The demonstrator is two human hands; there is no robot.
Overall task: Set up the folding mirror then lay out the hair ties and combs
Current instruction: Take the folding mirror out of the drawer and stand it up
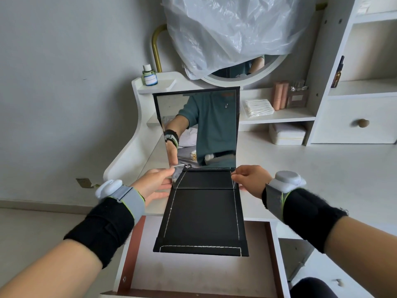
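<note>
While your left hand and right hand are pinching, fingers closed, the corners of the flap on the folding mirror, draw both sides evenly.

A: Plastic sheet hides the round mirror except its lower rim.
B: Open drawer is cut off at the bottom edge. Green bottle label is too small to read.
A: Left hand fingertips are tucked behind the folding mirror edge. Small item at the hinge is unclear.
</note>
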